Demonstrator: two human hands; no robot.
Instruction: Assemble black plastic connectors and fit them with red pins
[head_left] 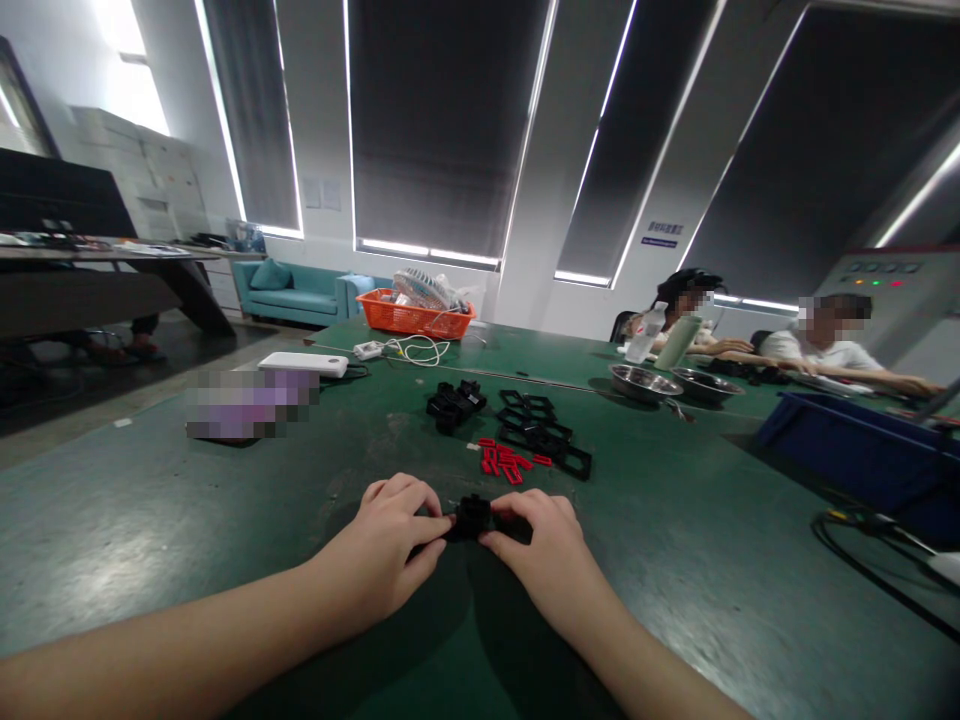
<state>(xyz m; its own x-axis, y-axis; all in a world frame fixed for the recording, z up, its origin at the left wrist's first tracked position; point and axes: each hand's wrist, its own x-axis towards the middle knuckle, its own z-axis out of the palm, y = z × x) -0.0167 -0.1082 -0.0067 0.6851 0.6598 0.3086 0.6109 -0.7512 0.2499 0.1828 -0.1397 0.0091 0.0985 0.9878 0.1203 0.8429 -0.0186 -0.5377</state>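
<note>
While both hands meet at the table's near edge, the scene reads so:
Left hand point(390, 545): fingertips pinching the black plastic part point(472, 517) from nine o'clock.
Right hand point(544, 545): pinching it from three o'clock.
Part: between both hands, equally near.
Red clips point(506, 463): twelve o'clock, apart.

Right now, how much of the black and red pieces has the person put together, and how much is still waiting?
A small pile of black assembled-looking parts sits further back on the green table, so some may be done. Both the left hand and the right hand pinch one black part between their fingers. Waiting beside them: loose black frames and a scatter of small red clips. It looks partway through.
</note>
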